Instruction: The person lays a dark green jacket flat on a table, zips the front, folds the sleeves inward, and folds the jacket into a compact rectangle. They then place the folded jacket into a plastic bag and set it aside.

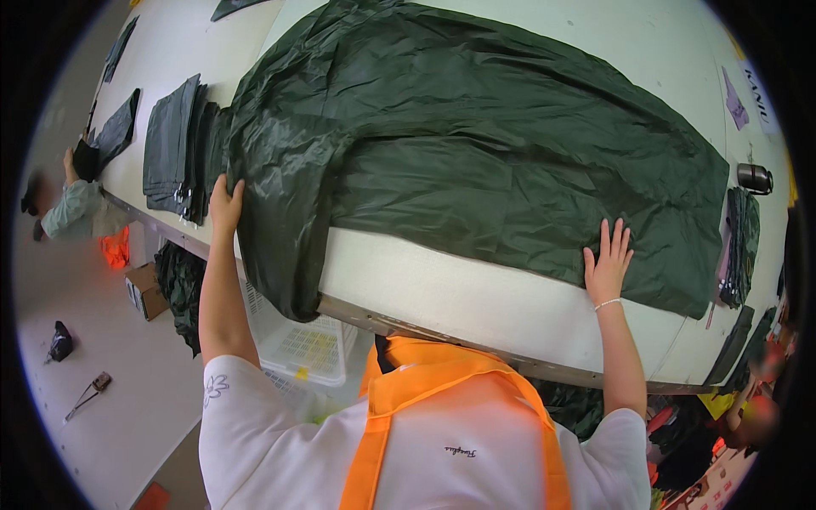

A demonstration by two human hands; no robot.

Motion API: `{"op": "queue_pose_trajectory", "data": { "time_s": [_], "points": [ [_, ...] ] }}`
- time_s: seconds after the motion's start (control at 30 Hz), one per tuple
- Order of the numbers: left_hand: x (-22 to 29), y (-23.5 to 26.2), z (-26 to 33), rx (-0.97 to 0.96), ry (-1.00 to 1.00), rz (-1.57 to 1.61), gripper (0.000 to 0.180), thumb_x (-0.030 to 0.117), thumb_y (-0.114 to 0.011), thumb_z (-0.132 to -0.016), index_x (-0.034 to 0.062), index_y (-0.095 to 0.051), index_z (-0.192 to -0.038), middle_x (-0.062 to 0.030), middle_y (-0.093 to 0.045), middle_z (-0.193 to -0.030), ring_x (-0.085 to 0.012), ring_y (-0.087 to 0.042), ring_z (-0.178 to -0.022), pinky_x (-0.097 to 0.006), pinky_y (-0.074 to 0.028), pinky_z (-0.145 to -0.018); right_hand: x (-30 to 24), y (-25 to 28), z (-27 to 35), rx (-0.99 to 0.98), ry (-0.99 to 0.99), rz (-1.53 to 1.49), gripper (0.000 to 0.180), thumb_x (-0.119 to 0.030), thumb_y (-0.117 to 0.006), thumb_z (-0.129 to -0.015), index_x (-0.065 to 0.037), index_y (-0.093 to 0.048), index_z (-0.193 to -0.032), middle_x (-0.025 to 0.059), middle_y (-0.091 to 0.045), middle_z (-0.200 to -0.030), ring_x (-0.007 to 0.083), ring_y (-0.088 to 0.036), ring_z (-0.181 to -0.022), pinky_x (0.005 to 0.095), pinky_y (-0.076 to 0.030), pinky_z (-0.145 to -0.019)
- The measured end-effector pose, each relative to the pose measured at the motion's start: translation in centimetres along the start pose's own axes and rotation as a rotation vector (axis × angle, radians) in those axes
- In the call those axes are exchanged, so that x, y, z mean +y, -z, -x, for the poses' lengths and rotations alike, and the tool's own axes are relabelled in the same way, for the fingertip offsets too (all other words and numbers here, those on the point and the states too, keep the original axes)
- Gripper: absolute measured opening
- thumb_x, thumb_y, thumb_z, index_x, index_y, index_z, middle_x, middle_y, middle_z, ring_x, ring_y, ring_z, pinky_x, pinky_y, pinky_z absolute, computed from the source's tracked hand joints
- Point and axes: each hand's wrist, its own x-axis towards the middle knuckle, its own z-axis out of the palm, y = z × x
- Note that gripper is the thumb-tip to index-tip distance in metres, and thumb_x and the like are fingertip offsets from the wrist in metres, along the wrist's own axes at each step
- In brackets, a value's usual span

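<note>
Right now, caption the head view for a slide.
Both hands, left and right, flat on dark green fabric over a white table.

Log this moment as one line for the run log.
left hand: flat on dark green fabric at its left fold | right hand: palm flat on its near edge | white table: fabric spread, one corner overhanging

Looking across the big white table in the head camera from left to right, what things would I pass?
Stack of folded dark pieces → left hand → large dark green fabric sheet → right hand → small pile of dark fabric, with a dark metal cup above it.
</note>
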Motion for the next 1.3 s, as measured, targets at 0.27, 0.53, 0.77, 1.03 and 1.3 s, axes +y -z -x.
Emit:
{"op": "queue_pose_trajectory", "data": {
  "time_s": [0.27,0.53,0.77,1.03,1.3],
  "points": [
    [2.7,-0.1,-2.1,-0.192,0.197,-0.164,0.059,0.059,-0.072,-0.067,0.0059,-0.061,-0.088,-0.0152,-0.065,-0.083,-0.0323,-0.063,-0.083,-0.039,-0.046,-0.069,-1.8,1.5,2.0,0.156,0.036,0.011,0.054,-0.025,-0.057,-0.089,-0.011,-0.039,-0.138,0.0146,-0.025,-0.149,0.0369,-0.023,-0.137,0.0567,-0.022,-0.107],
    [-1.0,-1.0,-3.8,-0.348,0.277,0.406,0.052,0.051,-0.057,-0.079,0.0019,-0.062,-0.097,-0.0146,-0.064,-0.091,-0.027,-0.061,-0.085,-0.036,-0.046,-0.077,-32.3,-4.6,11.9,-1.33,0.211,-1.319,0.035,-0.03,-0.054,-0.094,0.0,-0.066,-0.109,0.0105,-0.069,-0.098,0.0146,-0.065,-0.091,0.03,-0.051,-0.082],
    [-2.0,-0.1,-1.9,-0.415,0.312,0.828,0.032,0.016,-0.044,-0.077,-0.0001,-0.058,-0.101,-0.0032,-0.056,-0.085,-0.0147,-0.049,-0.075,-0.026,-0.042,-0.074,-52.4,-7.3,13.6,-1.552,-0.553,-1.403,0.077,-0.053,-0.064,-0.083,0.001,-0.039,-0.133,0.0119,-0.048,-0.132,0.0212,-0.049,-0.118,0.0353,-0.034,-0.102],
    [-1.1,1.3,-0.4,-0.538,0.11,0.764,0.035,0.008,-0.065,-0.084,-0.0044,-0.052,-0.113,-0.0081,-0.064,-0.101,-0.0159,-0.06,-0.09,-0.026,-0.046,-0.081,-46.0,-4.0,13.7,-1.107,-0.517,-1.457,0.041,-0.039,-0.062,-0.086,-0.005,-0.055,-0.064,0.0023,-0.047,-0.061,0.0147,-0.041,-0.059,0.0311,-0.034,-0.056],
    [-1.0,-0.9,-0.3,-0.125,0.024,0.118,0.035,0.033,-0.067,-0.081,0.0068,-0.062,-0.103,-0.0162,-0.066,-0.092,-0.033,-0.063,-0.088,-0.039,-0.048,-0.074,-15.2,12.6,-2.0,-0.375,-0.002,-0.526,0.039,-0.027,-0.062,-0.085,-0.001,-0.047,-0.06,0.0083,-0.047,-0.051,0.0152,-0.037,-0.05,0.0336,-0.036,-0.05]
  ]
}}
